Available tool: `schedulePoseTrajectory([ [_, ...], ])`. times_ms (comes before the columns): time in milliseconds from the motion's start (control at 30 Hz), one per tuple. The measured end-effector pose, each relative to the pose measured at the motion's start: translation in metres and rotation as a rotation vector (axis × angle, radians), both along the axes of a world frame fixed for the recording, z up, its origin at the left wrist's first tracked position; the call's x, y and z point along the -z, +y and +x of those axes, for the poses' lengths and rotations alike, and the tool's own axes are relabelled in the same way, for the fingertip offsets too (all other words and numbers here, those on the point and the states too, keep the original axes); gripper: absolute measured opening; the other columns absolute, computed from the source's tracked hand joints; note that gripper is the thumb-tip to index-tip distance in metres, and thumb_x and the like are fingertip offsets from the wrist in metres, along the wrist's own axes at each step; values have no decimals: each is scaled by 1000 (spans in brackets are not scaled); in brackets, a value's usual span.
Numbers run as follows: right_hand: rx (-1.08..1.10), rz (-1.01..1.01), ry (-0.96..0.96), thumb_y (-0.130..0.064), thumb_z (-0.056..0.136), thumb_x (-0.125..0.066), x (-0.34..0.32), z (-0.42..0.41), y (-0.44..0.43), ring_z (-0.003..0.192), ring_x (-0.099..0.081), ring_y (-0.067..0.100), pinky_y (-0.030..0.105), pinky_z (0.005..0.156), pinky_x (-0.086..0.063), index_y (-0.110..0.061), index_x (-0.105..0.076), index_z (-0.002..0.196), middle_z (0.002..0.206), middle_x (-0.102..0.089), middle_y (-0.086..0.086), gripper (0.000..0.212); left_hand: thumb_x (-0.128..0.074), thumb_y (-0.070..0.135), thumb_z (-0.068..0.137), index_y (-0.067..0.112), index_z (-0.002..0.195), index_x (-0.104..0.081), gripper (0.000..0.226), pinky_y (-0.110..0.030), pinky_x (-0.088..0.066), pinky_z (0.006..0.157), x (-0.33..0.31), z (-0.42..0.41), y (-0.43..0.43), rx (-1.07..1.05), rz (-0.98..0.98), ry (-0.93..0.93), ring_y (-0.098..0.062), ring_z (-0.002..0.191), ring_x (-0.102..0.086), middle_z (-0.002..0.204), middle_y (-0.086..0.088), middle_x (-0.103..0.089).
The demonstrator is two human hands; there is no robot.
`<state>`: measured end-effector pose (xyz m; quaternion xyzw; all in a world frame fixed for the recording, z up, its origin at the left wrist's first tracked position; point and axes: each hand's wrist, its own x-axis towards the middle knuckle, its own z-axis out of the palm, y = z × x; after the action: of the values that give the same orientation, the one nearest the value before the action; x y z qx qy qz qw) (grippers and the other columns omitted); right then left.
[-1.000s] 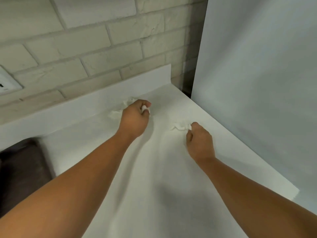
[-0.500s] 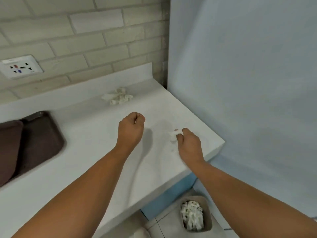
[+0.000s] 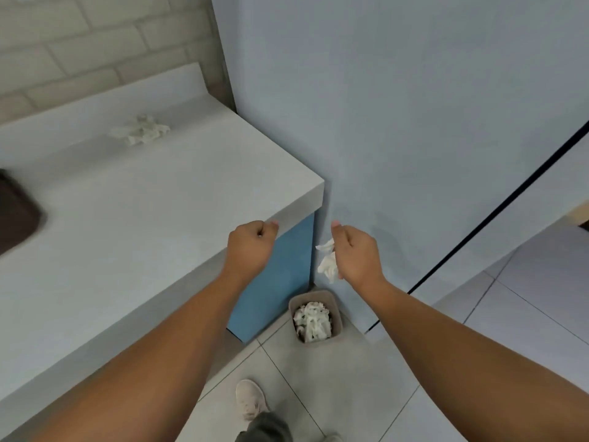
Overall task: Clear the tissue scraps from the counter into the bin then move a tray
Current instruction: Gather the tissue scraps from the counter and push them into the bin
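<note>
white crumpled tissue scrap [image 3: 328, 263]: hangs from the right hand [image 3: 357, 253], off the counter edge, in the air beside the pale blue wall panel [image 3: 414, 122]. right fingers curled, thumb forward, pinching the scrap at its top; the rest dangles free.

left hand [image 3: 251, 247]: over the front corner of the pale grey stone counter [image 3: 143, 218], fingers curled into a tight fist. nothing shows in it; cannot tell whether anything is inside.

loose pile of white tissue scraps [image 3: 140, 134]: lies on the counter near the back upstand, well apart from both hands.

small grey plastic bin [image 3: 306, 296]: stands on the grey tiled floor [image 3: 318, 378], in the corner between the blue cabinet front [image 3: 274, 275] and the wall panel, filled with white tissue, lower in frame than the right hand.

dark brown tray [image 3: 16, 215]: on the counter at the left edge, partly out of frame.

pale shoe [image 3: 250, 398] on the floor near the bottom.
</note>
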<state>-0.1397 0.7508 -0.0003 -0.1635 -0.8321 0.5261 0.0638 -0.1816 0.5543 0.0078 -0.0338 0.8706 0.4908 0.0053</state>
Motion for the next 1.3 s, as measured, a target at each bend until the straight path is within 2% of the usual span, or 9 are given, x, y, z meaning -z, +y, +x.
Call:
schedulePoseTrajectory([
  [167, 32, 171, -66, -23, 92, -54, 63, 18, 18, 49, -35, 18, 41, 52, -39, -12, -33, 58, 51, -36, 3, 42, -52, 34, 100, 16, 56, -29, 53, -27, -25, 48, 67, 26, 22, 108, 18, -160, -14, 44, -26, 51, -2, -29],
  [333, 64, 209, -200, -32, 96, -56, 150, 30, 31, 50, -37, 17, 32, 52, -32, -18, -36, 60, 50, -37, -1, 43, -56, 28, 97, 16, 60, -37, 43, -30, -29, 52, 164, 27, 32, 158, 37, -355, -10, 48, -30, 54, 4, -34],
  [433, 83, 210, -243, -35, 95, -58, 205, 31, 37, 52, -42, 21, 35, 53, -39, -19, -37, 63, 52, -40, 0, 41, -54, 13, 92, 20, 80, -54, 14, -26, -32, 50, 228, 20, 38, 266, 19, -501, -12, 56, -41, 70, 2, -50],
  [500, 86, 178, -308, -36, 91, -63, 243, 28, 40, 55, -51, 25, 40, 55, -47, -23, -41, 63, 54, -45, 1, 38, -49, 5, 89, 22, 97, -56, 21, -23, -34, 47, 272, 14, 40, 323, -48, -552, -11, 61, -46, 92, -1, -55],
  [600, 118, 62, -391, -35, 83, -71, 301, 22, 46, 54, -53, 28, 44, 51, -52, -31, -44, 58, 55, -45, -1, 37, -48, 1, 90, 27, 113, -58, 35, -18, -40, 51, 335, 5, 42, 370, -131, -545, -13, 78, -56, 119, -2, -53],
  [800, 149, 118, -417, -36, 87, -69, 400, 18, 51, 54, -41, 16, 27, 51, -31, -28, -39, 62, 57, -45, -5, 39, -63, 11, 91, 26, 128, -59, 41, -28, -50, 80, 445, -13, 48, 425, -287, -499, -23, 99, -62, 119, -5, -64],
  [967, 148, 120, -488, -33, 89, -63, 461, 28, 56, 54, -54, 7, 19, 45, -36, -18, -53, 77, 67, -66, 3, 22, -65, 12, 89, 27, 131, -59, 44, -22, -43, 78, 517, -23, 61, 474, -331, -549, -19, 97, -58, 125, -5, -63],
  [1133, 176, 71, -483, -32, 94, -60, 493, 27, 56, 59, -49, 10, 20, 50, -37, -19, -51, 96, 68, -54, -5, 15, -62, 14, 91, 27, 145, -45, 58, -25, -45, 80, 551, -23, 65, 475, -393, -632, -26, 115, -59, 138, -8, -55],
  [1300, 201, -141, -500, -30, 92, -53, 504, 4, 46, 65, -46, 16, 29, 65, -36, -20, -55, 71, 62, -49, -7, 24, -59, 15, 89, 24, 140, -52, 52, -30, -50, 91, 550, -29, 49, 436, -393, -577, -24, 114, -59, 135, -7, -58],
])
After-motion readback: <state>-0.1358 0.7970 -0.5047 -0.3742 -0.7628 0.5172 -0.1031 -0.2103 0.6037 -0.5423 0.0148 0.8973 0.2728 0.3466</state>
